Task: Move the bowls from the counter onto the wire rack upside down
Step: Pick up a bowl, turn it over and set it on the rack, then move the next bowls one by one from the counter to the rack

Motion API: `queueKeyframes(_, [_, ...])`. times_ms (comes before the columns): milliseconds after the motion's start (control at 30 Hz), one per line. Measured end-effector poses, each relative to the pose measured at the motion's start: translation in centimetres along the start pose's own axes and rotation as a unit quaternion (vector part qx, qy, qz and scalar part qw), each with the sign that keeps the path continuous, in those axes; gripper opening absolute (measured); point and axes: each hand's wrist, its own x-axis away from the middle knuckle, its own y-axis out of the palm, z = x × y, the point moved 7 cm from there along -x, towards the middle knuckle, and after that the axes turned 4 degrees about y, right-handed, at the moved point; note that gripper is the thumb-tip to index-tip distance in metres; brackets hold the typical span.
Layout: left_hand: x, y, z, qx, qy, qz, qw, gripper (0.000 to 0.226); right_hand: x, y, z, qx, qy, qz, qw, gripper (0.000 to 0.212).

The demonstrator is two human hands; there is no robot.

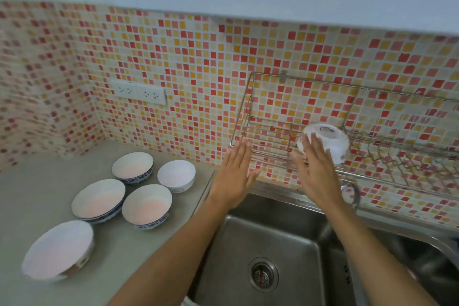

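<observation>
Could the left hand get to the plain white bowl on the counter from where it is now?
Probably yes. The left hand is open and empty, beside the rack. The white bowl stands upright at the near edge of the group, the closest to that hand, with bare counter between them.

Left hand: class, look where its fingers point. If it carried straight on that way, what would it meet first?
Probably the wire rack. The left hand is open, fingertips aimed up and forward at the rack's left front corner, already about at its front rail. Depth is unclear, though.
</observation>
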Motion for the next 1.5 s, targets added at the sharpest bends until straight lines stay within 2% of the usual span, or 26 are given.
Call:
queueKeyframes(133, [7.8,-1.0,-5.5,-0.025,-0.07,-0.026,0.997,0.063,2.8,4.0,-7.0,-0.102,-0.062,-0.01,0.993,0.068])
queueKeyframes(267, [15.4,-2.9,-13.8,-0.049,-0.16,-0.035,0.985,0.062,5.6,10.9,-15.6,-0.155,-0.148,-0.093,0.972,0.077])
queueKeyframes(367, [20.4,-4.7,-19.9,-0.069,-0.232,-0.048,0.969,0.063,8.0,16.7,-22.0,-0.156,-0.182,-0.159,0.958,0.075])
queueKeyframes(467, [24.4,-6.7,-25.5,-0.062,-0.286,-0.029,0.956,0.059,10.7,22.1,-27.5,-0.137,-0.209,-0.204,0.947,0.072])
queueKeyframes(633, [29.6,-8.6,-32.9,-0.054,-0.359,-0.01,0.932,0.067,15.0,29.7,-33.7,-0.135,-0.228,-0.276,0.924,0.074])
queueKeyframes(833, [35.3,-6.9,-38.2,0.032,-0.449,0.007,0.893,0.062,19.5,36.3,-35.8,-0.148,-0.097,-0.384,0.906,0.08])
queueKeyframes(967, [37.8,-4.6,-39.1,0.131,-0.495,-0.01,0.859,0.058,21.4,39.5,-35.8,-0.201,0.025,-0.449,0.871,0.049])
queueKeyframes(1067, [38.4,-4.4,-39.0,0.172,-0.518,0.022,0.837,0.05,22.4,40.4,-35.6,-0.259,0.145,-0.483,0.824,0.033])
queueKeyframes(1133, [38.2,-5.1,-38.7,0.178,-0.528,0.057,0.829,0.045,22.6,40.4,-35.5,-0.278,0.186,-0.487,0.807,0.035])
queueKeyframes(1233, [37.2,-6.5,-37.8,0.177,-0.507,0.085,0.839,0.048,22.4,39.6,-34.8,-0.29,0.217,-0.484,0.796,0.033])
queueKeyframes(1333, [35.6,-7.1,-36.6,0.17,-0.479,0.085,0.857,0.037,21.9,37.8,-33.3,-0.332,0.245,-0.478,0.775,0.031])
queueKeyframes(1400, [33.9,-7.3,-35.4,0.163,-0.45,0.09,0.874,0.038,21.3,36.2,-32.0,-0.359,0.257,-0.466,0.767,0.036])
queueKeyframes(1500, [30.9,-7.4,-33.1,0.182,-0.416,0.102,0.885,0.038,19.7,33.3,-29.6,-0.362,0.247,-0.443,0.782,0.046])
